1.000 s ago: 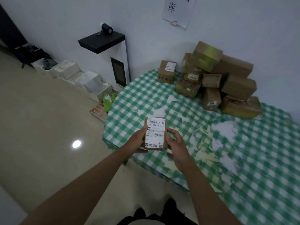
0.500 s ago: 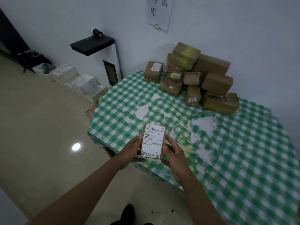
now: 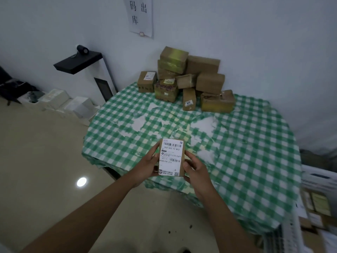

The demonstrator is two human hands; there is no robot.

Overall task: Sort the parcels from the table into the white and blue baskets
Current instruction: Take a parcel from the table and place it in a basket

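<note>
A person held one small parcel (image 3: pixel 171 157) in both hands, just over the near edge of the table (image 3: pixel 246 161). The left hand (image 3: pixel 148 166) had its fingers curled round the left side of the box. The right hand (image 3: pixel 196 170) pinched the right side, with the thumb pressed on the front by the white label (image 3: pixel 171 156). The label faced up, so it could be read.

The parcel looked like a small cardboard box. It was probably light and stiff, not soft. Its sides were flat and looked easy to grip. One hand round the two long sides would likely be enough to carry it.

A pile of brown parcels (image 3: pixel 189 83) sat at the far side of the table by the wall. A white basket (image 3: pixel 291 225) showed at the near right, with boxes inside it. No blue basket could be seen.
</note>
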